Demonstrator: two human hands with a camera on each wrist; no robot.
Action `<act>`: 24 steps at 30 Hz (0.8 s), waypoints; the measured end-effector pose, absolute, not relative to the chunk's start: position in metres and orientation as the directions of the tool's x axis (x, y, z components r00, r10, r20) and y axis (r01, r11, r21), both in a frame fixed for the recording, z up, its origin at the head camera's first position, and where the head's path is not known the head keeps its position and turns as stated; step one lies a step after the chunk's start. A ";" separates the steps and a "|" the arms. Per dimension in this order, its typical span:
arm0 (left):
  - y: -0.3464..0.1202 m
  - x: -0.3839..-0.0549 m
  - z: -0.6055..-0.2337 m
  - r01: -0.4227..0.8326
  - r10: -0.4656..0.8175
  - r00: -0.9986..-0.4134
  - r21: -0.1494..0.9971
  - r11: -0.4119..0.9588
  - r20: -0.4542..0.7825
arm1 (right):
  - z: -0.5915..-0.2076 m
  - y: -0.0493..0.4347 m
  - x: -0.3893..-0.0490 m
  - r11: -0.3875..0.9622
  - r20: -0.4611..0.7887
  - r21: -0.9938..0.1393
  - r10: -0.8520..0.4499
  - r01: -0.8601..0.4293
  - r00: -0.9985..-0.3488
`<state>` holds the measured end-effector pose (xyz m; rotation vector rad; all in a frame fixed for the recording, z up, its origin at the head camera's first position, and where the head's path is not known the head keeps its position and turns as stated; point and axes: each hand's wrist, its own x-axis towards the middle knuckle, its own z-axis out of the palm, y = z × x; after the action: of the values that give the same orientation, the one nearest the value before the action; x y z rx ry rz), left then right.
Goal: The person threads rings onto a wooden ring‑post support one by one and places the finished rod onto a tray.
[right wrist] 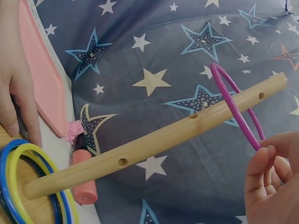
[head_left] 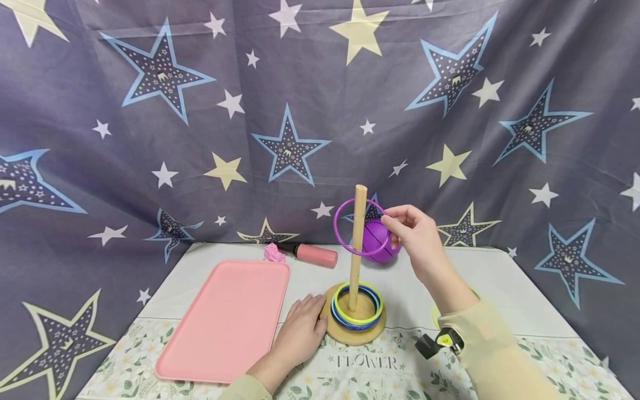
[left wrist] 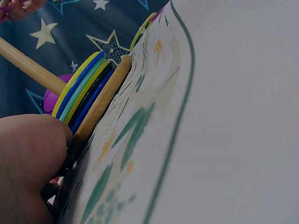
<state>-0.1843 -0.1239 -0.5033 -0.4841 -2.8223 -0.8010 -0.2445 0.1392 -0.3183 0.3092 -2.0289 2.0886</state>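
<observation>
A wooden post [head_left: 358, 233] stands upright on a round wooden base [head_left: 353, 336]. Stacked rings [left wrist: 80, 91] in yellow, blue and teal lie round its foot. Thumb and fingertips of my right hand [head_left: 412, 236] pinch a thin purple ring [right wrist: 232, 107] by its right side. That ring circles the post a little below the top, tilted, with the post passing through it. My left hand [head_left: 301, 329] rests on the table at the base's left edge, fingers extended; in the left wrist view its thumb side is close beside the stack.
A purple ball [head_left: 376, 241] sits behind the post. To the left lies a pink tray [head_left: 225, 322]. A pink-and-black cylinder [head_left: 316, 255] and a small pink crumpled piece [head_left: 274, 253] are at the back. Part of a yellow ring [head_left: 435, 318] shows beneath my right forearm. A starry curtain hangs behind.
</observation>
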 end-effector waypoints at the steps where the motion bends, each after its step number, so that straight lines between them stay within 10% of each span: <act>1: -0.124 -0.184 -0.503 0.353 0.262 -0.933 0.480 0.804 0.246 | -0.320 0.139 -0.244 -0.033 0.292 -0.956 0.009 -0.292 -0.956; 24: -0.123 -0.185 -0.503 0.334 0.255 -0.941 0.480 0.811 0.223 | -0.376 0.138 -0.243 -0.093 0.176 -0.980 0.013 -0.176 -0.984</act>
<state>-0.1849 -0.1227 -0.5031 -0.4659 -2.8473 -0.7961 -0.2430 0.1378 -0.3762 0.1841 -2.0238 2.2249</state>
